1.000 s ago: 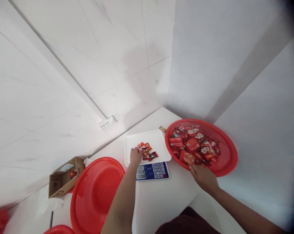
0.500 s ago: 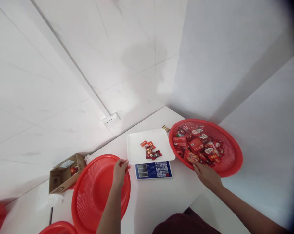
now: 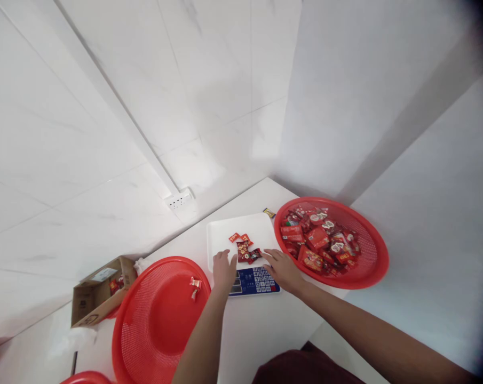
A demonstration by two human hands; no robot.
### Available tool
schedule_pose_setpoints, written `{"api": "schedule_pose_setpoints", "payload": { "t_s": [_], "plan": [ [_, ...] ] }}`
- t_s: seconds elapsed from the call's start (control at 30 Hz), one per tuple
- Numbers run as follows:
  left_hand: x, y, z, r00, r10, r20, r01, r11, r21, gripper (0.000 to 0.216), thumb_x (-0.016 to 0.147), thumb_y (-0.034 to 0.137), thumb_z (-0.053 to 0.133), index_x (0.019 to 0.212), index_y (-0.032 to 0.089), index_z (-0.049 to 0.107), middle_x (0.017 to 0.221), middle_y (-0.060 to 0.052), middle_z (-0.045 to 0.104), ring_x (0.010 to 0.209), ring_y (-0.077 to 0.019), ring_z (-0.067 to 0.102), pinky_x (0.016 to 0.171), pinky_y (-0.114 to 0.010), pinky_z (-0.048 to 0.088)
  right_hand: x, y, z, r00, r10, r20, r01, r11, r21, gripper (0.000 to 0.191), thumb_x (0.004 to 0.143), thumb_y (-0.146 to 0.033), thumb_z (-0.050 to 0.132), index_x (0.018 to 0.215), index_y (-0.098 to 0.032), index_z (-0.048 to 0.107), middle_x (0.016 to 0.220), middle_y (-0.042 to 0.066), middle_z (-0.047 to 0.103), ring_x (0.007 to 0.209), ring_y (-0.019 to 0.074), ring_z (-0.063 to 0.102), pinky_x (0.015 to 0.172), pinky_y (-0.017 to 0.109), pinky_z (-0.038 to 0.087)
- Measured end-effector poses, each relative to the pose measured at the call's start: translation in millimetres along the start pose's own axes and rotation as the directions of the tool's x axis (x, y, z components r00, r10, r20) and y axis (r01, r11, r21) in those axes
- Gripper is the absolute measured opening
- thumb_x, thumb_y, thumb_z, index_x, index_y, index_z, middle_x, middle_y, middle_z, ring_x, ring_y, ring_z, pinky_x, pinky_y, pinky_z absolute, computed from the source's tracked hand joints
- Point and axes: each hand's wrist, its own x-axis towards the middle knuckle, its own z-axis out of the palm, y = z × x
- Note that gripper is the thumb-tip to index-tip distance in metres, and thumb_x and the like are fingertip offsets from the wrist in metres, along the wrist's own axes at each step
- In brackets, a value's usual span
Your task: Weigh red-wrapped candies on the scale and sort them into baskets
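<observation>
Several red and dark-red wrapped candies (image 3: 243, 251) lie in a small cluster on the white weighing tray (image 3: 217, 229). The tray sits on a scale with a blue keypad (image 3: 249, 284), partly covered by my hands. My left hand (image 3: 224, 269) is over the tray's near left edge, fingers apart and holding nothing. From the right, my right hand (image 3: 282, 269) reaches over the tray's near right corner, its fingers stretched toward the darkest candy. Two small wrapped candies (image 3: 195, 287) rest in the left red basket (image 3: 123, 314), beside my left forearm.
At the right stands a red basket (image 3: 379, 264) holding many red packets. A yellow and dark-blue packet (image 3: 269, 213) lies behind the tray. An open cardboard box (image 3: 89, 298) is at the left, and a wall socket (image 3: 180, 199) is behind the table.
My left hand has moved from the left basket to the tray, and small candies now show in that basket. My right hand has left the right basket for the tray's near right corner.
</observation>
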Motion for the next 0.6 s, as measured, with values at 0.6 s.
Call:
{"api": "schedule_pose_setpoints", "payload": {
  "t_s": [0.6],
  "plan": [
    [8, 38, 23, 0.93, -0.14, 0.339, 0.327, 0.734, -0.596, 0.035, 0.072, 0.029, 0.061, 0.103, 0.019, 0.049, 0.084, -0.004, 0.063, 0.077, -0.0164, 0.061, 0.067, -0.027, 0.046, 46, 4, 2, 0.91, 0.409, 0.061, -0.399, 0.828, 0.393, 0.013, 0.069, -0.009, 0.051, 0.079, -0.016, 0.055, 0.087, 0.005, 0.058, 0.079, 0.0145, 0.053, 0.071, 0.025, 0.04]
  ]
}}
